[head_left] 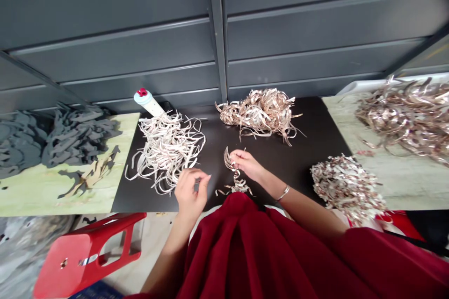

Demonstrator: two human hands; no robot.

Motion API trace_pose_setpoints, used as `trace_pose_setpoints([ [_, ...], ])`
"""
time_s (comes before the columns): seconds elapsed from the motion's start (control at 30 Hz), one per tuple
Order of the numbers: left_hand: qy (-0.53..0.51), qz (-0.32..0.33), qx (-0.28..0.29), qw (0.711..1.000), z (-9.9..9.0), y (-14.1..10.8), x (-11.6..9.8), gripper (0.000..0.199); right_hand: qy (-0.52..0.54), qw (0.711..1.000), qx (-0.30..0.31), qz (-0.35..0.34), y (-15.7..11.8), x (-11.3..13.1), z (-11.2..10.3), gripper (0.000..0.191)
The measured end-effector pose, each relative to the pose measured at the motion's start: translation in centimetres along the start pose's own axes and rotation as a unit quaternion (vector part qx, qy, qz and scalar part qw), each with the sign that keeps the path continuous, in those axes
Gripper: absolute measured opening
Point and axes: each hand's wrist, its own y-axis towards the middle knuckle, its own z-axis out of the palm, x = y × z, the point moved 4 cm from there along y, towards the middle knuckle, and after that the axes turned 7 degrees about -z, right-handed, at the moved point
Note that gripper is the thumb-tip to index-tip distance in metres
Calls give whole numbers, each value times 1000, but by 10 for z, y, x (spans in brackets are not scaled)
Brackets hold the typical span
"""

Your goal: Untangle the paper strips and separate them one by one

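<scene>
My right hand (248,165) pinches a small bunch of curled metallic paper strips (230,160), and more of the bunch trails below it (237,186) on the black tabletop (280,159). My left hand (191,191) hangs just right of a loose pile of pale strips (167,152), its fingertips pinched together. I see nothing clearly between those fingers. Beyond both hands lies a tangled heap of coppery strips (259,114). A speckled mass of shredded strips (347,188) sits at the table's right edge.
A white-bodied bottle with a red-and-blue cap (149,103) lies behind the pale pile. Dark grey cut-out shapes (79,135) lie on a green mottled board (66,191) at left. A large shiny strip heap (403,117) lies at right. A red stool (87,252) stands below. Grey metal panels (217,23) rise behind.
</scene>
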Motion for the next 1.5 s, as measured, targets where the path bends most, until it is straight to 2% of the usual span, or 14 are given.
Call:
trace_pose_setpoints([
  [0.07,3,-44,5,999,4,-5,13,10,-52,999,1,10,1,-30,1,39],
  [0.2,31,-73,28,996,8,-16,28,13,-191,981,17,26,-12,-79,-2,32],
  [0.37,52,-116,37,991,9,-25,49,14,-377,921,93,21,-44,-110,-17,14],
  [0.47,91,-148,60,983,13,-28,75,13,-445,883,145,20,-57,-117,-29,22],
  [0.53,150,-177,100,967,19,-30,99,15,-474,863,174,18,-62,-118,-37,32],
  [0.7,219,-212,164,938,35,-36,158,12,-513,835,197,2,-70,-106,-53,67],
  [0.77,235,-224,198,925,45,-41,177,14,-525,835,167,-5,-67,-99,-57,63],
  [0.9,238,-237,259,905,63,-52,197,16,-547,834,72,-1,-41,-94,-61,36],
  [1.1,200,-250,261,911,68,-49,194,12,-540,841,0,-18,-3,-96,-55,15],
  [1.27,91,-290,226,925,68,-54,176,11,-498,860,-72,-78,-1,-67,-49,15],
  [1.4,-54,-339,225,912,82,-60,145,13,-450,877,-109,-128,-10,-27,-37,20],
  [1.5,-190,-366,237,880,96,-57,105,22,-421,886,-87,-173,-21,0,-18,19],
])
